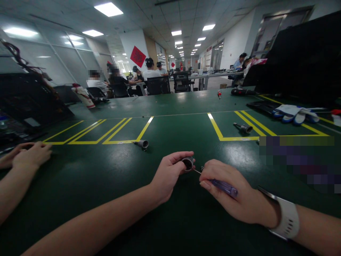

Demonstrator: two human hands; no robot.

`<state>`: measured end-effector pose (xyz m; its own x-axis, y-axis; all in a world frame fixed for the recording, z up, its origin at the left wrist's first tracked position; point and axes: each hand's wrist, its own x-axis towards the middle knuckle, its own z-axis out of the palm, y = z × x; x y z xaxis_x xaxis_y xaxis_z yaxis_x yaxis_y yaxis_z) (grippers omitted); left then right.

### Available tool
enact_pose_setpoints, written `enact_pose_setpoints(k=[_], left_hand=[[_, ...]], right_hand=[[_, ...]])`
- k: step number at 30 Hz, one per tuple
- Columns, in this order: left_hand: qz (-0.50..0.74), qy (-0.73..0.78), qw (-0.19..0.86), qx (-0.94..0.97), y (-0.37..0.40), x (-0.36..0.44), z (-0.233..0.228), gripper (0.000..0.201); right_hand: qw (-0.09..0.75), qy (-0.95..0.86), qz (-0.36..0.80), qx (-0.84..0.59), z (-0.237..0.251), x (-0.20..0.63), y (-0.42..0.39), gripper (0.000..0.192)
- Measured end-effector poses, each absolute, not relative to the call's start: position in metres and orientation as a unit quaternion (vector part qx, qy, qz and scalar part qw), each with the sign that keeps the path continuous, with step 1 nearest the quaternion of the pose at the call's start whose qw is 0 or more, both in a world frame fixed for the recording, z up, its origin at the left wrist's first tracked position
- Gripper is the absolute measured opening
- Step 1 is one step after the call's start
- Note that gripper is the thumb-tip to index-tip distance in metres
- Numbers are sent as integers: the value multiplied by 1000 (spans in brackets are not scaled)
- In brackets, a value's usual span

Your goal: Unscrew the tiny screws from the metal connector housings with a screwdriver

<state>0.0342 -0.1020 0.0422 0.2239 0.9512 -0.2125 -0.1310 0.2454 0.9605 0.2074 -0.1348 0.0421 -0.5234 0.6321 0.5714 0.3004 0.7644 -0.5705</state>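
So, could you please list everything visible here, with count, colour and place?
table: one, dark green with yellow tape lines, fills the foreground
loose cylindrical parts: two, grey metal, one left of centre, one on the right
gloves: a pile, white and blue, far right
co-worker's hand: one, resting at the left edge
small cylindrical part: one, dark grey, in the left hand
screwdriver: one, purple handle, in the right hand
left hand: centre
right hand: right of centre, white wristband
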Motion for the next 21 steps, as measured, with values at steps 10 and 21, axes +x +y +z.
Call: enact_pose_setpoints(k=[10, 21], left_hand=[[424, 459, 636, 453, -101, 34, 41, 32], [421, 466, 622, 468, -101, 35, 39, 30]], right_hand=[[405, -846, 213, -273, 42, 207, -136, 10], [397, -849, 197, -288, 42, 207, -138, 10]])
